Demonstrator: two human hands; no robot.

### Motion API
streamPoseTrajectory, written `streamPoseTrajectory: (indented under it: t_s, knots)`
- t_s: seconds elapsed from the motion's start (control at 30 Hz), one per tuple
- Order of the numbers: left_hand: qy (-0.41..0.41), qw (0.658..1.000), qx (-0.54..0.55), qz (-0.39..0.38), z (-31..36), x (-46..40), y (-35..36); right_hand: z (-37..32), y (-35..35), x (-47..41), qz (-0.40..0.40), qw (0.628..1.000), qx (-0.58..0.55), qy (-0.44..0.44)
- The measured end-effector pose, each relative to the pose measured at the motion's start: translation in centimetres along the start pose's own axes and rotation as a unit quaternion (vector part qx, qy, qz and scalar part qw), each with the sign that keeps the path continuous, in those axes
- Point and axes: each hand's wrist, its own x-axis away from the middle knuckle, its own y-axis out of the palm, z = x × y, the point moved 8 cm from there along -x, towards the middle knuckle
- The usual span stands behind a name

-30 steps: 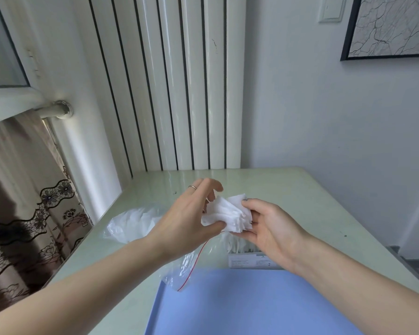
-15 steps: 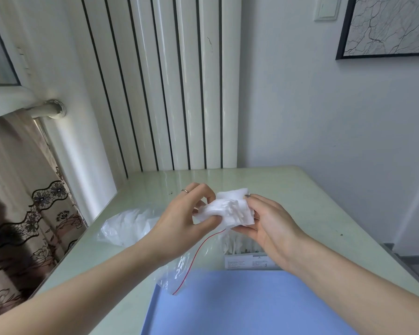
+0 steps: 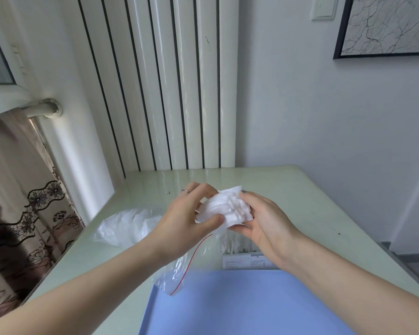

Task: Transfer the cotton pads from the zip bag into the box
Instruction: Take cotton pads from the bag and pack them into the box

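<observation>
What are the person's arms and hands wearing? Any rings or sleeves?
Both arms are bare, with no sleeves, gloves or watch in view. The left hand wears a thin silver-looking ring on one finger. The right hand has no ring showing, and one fingernail looks dark-painted.

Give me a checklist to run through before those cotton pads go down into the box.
1. Pads out of the bag: ok. The stack of cotton pads is clear of the zip bag.
2. Grip: ok. The left hand and right hand both hold the stack.
3. Stack tidy: not ok. The pads are fanned and uneven.
4. Box below the hands: ok. The box sits on the table under the right hand.
5. Room in the box: cannot tell. Pads show in it, but the hand hides much of it.
6. Bag out of the way: ok. It lies left of the box.
</observation>
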Motion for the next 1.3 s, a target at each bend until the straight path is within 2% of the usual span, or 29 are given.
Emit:
streamPoseTrajectory:
  t_s: [0.1, 0.17, 0.3, 0.47, 0.6, 0.8, 0.97, 1.03, 1.17, 1.3]
  knots:
    - [0.029, 0.999, -0.043, -0.009, 0.1, -0.1, -0.1, 0.0, -0.1, 0.0, -0.004, 1.0, 0.012, 0.008]
    - [0.058, 0.992, -0.112, -0.021, 0.6, -0.1, 0.0, 0.1, 0.0, 0.1, -0.013, 1.0, 0.022, 0.014]
    - [0.176, 0.948, -0.263, -0.033, 3.2, 0.0, 0.3, 0.3, -0.3, 0.1, 0.0, 0.999, 0.029, 0.017]
    - [0.288, 0.91, -0.293, -0.052, 5.0, 0.6, 1.4, 0.1, -0.1, 0.2, 0.003, 0.998, 0.054, 0.011]
    - [0.315, 0.9, -0.294, -0.067, 5.4, 1.0, 1.8, -0.1, 0.0, 0.1, 0.013, 0.997, 0.076, 0.005]
    - [0.237, 0.94, -0.24, -0.051, 4.3, 0.1, 1.1, 0.0, 0.3, 0.4, 0.001, 0.999, 0.049, 0.013]
    - [0.236, 0.934, -0.264, -0.042, 4.3, 0.0, 1.0, 0.1, 0.0, 0.5, 0.017, 0.999, 0.038, 0.027]
    - [0.215, 0.951, -0.215, -0.052, 4.3, -0.2, 0.8, -0.3, -0.5, 0.5, 0.044, 0.999, 0.023, 0.022]
    - [0.079, 0.994, -0.034, -0.065, 2.3, -0.5, -0.5, -1.1, -2.9, 0.0, 0.114, 0.993, -0.015, 0.001]
    - [-0.017, 0.998, 0.023, -0.06, 0.3, -0.3, -1.5, -1.7, -4.6, -0.1, 0.126, 0.992, -0.028, -0.004]
